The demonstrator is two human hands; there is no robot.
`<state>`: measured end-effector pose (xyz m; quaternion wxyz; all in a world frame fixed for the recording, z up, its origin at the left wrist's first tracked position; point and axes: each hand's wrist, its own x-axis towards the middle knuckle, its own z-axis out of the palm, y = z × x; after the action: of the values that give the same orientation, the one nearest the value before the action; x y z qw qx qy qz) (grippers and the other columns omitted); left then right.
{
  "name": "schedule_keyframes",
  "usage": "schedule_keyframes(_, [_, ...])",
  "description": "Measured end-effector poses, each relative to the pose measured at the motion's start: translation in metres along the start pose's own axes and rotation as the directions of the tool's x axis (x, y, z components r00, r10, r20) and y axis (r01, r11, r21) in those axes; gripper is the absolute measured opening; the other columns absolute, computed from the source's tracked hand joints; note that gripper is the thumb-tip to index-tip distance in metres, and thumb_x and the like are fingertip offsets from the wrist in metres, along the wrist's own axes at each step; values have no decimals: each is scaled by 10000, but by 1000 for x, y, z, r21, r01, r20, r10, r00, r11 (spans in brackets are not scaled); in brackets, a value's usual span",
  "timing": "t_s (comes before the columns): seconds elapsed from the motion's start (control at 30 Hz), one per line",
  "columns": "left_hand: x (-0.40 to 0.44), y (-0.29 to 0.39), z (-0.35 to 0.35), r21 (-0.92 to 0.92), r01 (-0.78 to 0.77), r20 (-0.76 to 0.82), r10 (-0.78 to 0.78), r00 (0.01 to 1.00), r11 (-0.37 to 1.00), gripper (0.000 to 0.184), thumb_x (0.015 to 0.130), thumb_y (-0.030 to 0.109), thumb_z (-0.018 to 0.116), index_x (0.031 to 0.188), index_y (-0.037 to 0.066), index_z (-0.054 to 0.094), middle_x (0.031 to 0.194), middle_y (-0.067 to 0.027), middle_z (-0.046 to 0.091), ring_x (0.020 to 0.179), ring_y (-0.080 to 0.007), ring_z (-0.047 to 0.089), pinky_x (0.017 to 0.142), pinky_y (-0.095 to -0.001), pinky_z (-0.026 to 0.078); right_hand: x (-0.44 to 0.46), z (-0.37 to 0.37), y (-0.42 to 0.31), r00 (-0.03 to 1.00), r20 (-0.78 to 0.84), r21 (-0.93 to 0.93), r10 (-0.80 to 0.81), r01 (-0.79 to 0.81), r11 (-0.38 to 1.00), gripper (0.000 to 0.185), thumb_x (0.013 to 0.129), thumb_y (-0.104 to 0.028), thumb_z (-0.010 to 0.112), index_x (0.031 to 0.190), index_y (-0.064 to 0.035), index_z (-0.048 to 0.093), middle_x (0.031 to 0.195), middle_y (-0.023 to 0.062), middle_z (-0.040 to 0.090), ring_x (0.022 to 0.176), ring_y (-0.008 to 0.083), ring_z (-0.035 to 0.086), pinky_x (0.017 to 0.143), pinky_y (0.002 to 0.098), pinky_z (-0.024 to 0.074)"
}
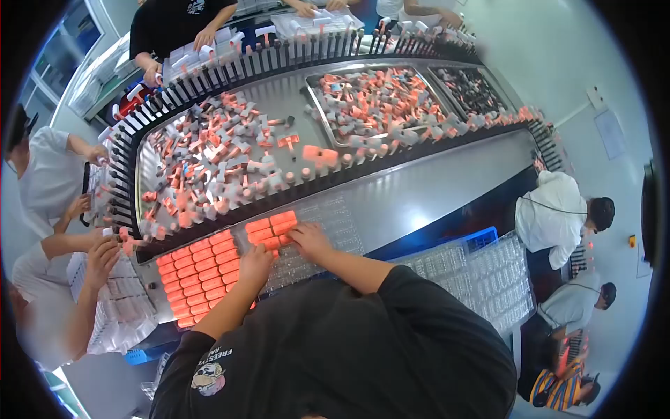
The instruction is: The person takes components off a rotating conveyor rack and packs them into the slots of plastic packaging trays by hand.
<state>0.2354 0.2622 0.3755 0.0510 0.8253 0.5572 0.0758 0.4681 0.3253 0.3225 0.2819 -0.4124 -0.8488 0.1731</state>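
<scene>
In front of my body lies a clear plastic tray (pixel 296 269) with moulded slots. Smooth orange pieces (pixel 199 276) with rounded ends fill its left part in close rows. A smaller group of orange pieces (pixel 271 227) lies farther along the tray. My left hand (pixel 257 267) is closed at the near side of this group, fingers curled on an orange piece. Close by on the right, my right hand (pixel 310 243) pinches an orange piece at the group's right edge. The fingertips of both hands are partly hidden.
Beyond the tray runs a conveyor with black upright pegs (pixel 279 190), several carrying orange-and-grey parts. Inside its loop, loose parts (pixel 209 140) lie in a heap, and a metal tray (pixel 377 105) holds more. Stacked clear trays (pixel 481 279) stand to the right. Co-workers sit around the line.
</scene>
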Motion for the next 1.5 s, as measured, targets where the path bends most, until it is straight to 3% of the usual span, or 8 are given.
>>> schedule_keyframes(0.2, [1,22,0,-110,0,-123,-13,992,994,633,868,370,740,1408,83,576,1382,-189,574,1209,-374,596,1000,-506,510,1,5,7,1000,-15,56,-27,28,998,289,924,-284,666,1183,-158,696,1243,48,660,1185,282,614,973,493,437])
schedule_keyframes(0.4, [-1,11,21,108,-118,48,114,992,987,764,898,385,695,1491,-21,436,1530,-217,473,1393,-388,462,1162,-511,370,7,-12,-12,998,60,-187,15,-4,982,453,946,-323,646,1383,-208,617,1430,26,574,1314,243,544,1020,486,438])
schedule_keyframes(0.5, [-5,18,-23,-41,-73,348,83,934,997,567,953,310,640,1402,-16,526,1413,-211,559,1269,-395,560,1065,-508,459,11,-23,-11,998,62,-101,24,-18,995,457,952,-350,641,1393,-232,623,1434,-13,581,1349,223,531,1016,474,453])
schedule_keyframes(0.57, [-48,-7,-40,-332,-319,-92,306,948,888,438,960,275,627,1315,24,571,1158,-123,641,983,-315,620,816,-461,503,6,-22,-5,999,13,-49,39,-38,998,429,938,-361,657,1350,-239,662,1411,-25,603,1343,220,545,1015,473,459])
schedule_keyframes(0.67, [-93,-59,-67,-409,58,-39,-80,996,911,420,968,295,619,1295,33,576,1136,-112,637,966,-302,619,803,-446,499,5,-15,0,998,-2,-61,57,-57,997,400,903,-364,698,1281,-234,713,1364,-32,640,1318,219,571,1016,469,462])
schedule_keyframes(0.87, [-224,-163,28,-447,828,220,-856,468,338,390,985,335,601,1254,52,585,1091,-90,630,933,-278,615,777,-415,492,30,-14,-13,990,59,-118,126,-118,986,390,831,-311,729,1208,-209,741,1357,-14,664,1286,256,581,1007,490,432])
schedule_keyframes(1.1, [-368,-197,187,-514,823,489,-871,52,-240,368,1005,382,581,1206,74,595,1038,-64,623,894,-249,612,747,-379,483,17,13,-8,965,214,-348,151,-68,935,457,931,-291,603,1328,-76,675,1507,137,565,1425,384,448,1176,504,254])
schedule_keyframes(1.5, [-374,-237,244,-748,503,629,-705,328,-433,367,1039,463,547,1124,112,613,947,-19,609,828,-200,605,695,-317,469,11,24,-23,980,172,-448,105,-17,894,423,995,-239,597,1377,-74,672,1537,97,564,1471,316,444,1188,473,288])
